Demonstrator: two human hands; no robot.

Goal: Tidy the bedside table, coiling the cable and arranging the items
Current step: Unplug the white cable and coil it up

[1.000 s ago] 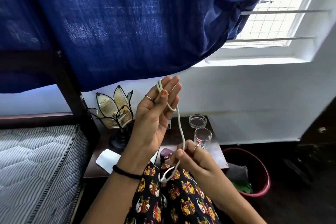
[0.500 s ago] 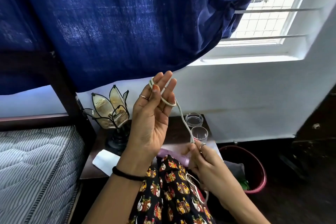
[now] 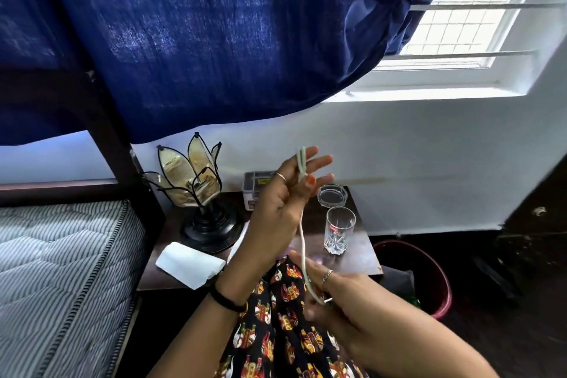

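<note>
The left hand (image 3: 283, 209) is raised above the bedside table (image 3: 359, 258), palm toward the camera, with its fingers (image 3: 319, 159) straight and a little spread. The white cable (image 3: 302, 233) is looped over these fingers; about 2 strands show near the fingertips, and the thumb seems to press them against the fingers, though motion blur makes this unsure. From there the cable runs almost straight down, its long axis close to vertical, to the right hand (image 3: 343, 301), which is lower and nearer to the camera, over the patterned lap. The right hand pinches the cable between thumb and fingers, and the short free end with its plug sticks out just beside that pinch.

I judge that the coiling is nearly finished, because only the stretch between the 2 hands is left. The next turn must go upward, from the right hand toward the left fingers. Behind the left hand stand a glass tumbler (image 3: 339, 230) and a lamp (image 3: 196, 181).
</note>
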